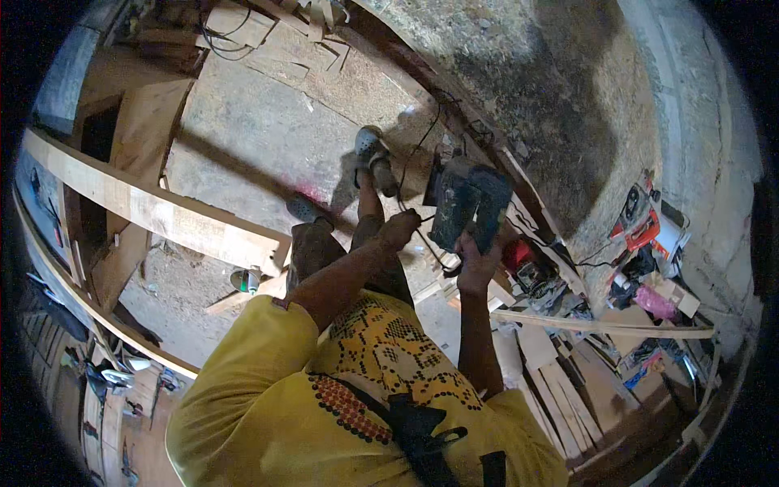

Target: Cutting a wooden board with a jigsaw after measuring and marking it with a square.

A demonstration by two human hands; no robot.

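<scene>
Most fingers of the right hand point(477, 266) hide behind the dark tool point(452, 213) they grip at its near end, above the floor point(243, 134). The left hand point(398, 230) looks dim beside a black cord point(429, 250), and from here I cannot tell if those fingers pinch it.

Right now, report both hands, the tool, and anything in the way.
Left hand closed on black cord. Right hand gripping dark power tool. Cord curving close beside the tool, possible snag.
</scene>
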